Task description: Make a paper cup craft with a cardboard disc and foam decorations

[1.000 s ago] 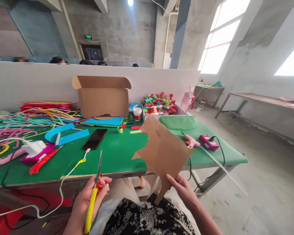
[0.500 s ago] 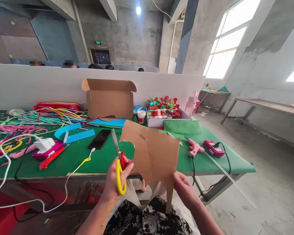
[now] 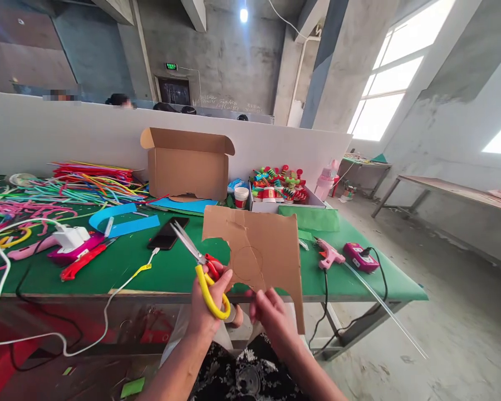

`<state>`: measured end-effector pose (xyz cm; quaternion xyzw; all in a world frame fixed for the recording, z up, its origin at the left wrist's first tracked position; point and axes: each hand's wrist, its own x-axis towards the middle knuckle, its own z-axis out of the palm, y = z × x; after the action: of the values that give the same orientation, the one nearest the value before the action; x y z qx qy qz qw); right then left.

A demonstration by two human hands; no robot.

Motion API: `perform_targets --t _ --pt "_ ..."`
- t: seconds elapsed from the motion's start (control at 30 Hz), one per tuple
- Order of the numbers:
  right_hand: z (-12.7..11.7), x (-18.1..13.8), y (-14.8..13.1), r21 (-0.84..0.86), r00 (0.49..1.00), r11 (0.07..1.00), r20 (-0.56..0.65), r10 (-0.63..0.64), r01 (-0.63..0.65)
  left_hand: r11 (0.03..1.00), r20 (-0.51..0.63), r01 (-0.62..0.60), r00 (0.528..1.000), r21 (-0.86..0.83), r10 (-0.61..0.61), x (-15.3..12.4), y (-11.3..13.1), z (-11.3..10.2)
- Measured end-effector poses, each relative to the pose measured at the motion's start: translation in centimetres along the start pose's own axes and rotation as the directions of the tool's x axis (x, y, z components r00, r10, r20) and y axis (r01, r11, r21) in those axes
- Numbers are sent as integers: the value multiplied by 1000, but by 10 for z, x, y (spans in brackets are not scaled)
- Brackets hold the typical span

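Observation:
My left hand [image 3: 204, 313] is closed around a pair of scissors [image 3: 187, 242] with one yellow and one red handle loop. Their blades point up and left, slightly apart, over the phone's edge. A brown cardboard piece [image 3: 275, 242] stands tilted in front of me, beside the scissors. It has curved cut-outs at its left and bottom edges, a crease and a drawn circle. At the bottom edge, my right hand [image 3: 273, 314] has its fingers curled and pinched on the cardboard, slightly blurred. The left fingertips are partly hidden behind the handles, close to the cardboard's left edge.
On the green table [image 3: 229, 287] lie a black phone [image 3: 167, 234], a blue strip [image 3: 133, 225], a red-handled cutter [image 3: 83, 262] and colourful pipe cleaners [image 3: 96, 184]. Behind are an open carton [image 3: 187, 170] and a paper cup [image 3: 241, 196]. A pink glue gun [image 3: 329, 254] lies right.
My right hand has moved left along the cardboard's bottom edge. The cardboard has turned and shifted slightly left. The scissors have tilted further left, with their blades now visibly parted.

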<state>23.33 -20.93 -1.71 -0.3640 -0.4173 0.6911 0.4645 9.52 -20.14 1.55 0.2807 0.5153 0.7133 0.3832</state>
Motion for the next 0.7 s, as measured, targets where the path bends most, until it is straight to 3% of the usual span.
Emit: perform_targets --t 0.1,0.2,0.27,0.33,0.4,0.43,0.53,0.6,0.67,0.7 --pt "-21 -16 16 -291 984 954 142 113 -67 993 -85 -91 992 69 97 20 16 -23" --pt "-56 -33 12 -381 990 918 42 136 -110 972 -35 -175 983 156 183 44 43 -54" --pt "-73 -38 -11 -414 996 908 -82 29 -60 954 71 -208 978 215 197 55 62 -69" --pt "-78 -35 -46 -456 968 886 -175 -178 80 930 187 -249 961 270 203 59 77 -74" --pt "-71 -28 -78 -464 928 869 -217 -303 176 900 324 -299 926 316 194 57 86 -69" --pt "-64 -23 -90 -455 936 870 -184 -302 191 881 402 -327 898 341 178 54 89 -63" --pt "-45 -9 -100 -391 986 905 64 -154 166 790 623 -429 779 437 78 41 91 -42" --pt "-39 -1 -93 -338 983 937 181 -28 89 713 716 -496 698 495 -12 33 93 -30" --pt "-37 6 -84 -266 980 964 191 60 -7 643 750 -559 660 524 -37 31 99 -23" --pt "-38 9 -80 -218 985 975 154 78 -43 602 743 -594 669 534 1 33 103 -22"
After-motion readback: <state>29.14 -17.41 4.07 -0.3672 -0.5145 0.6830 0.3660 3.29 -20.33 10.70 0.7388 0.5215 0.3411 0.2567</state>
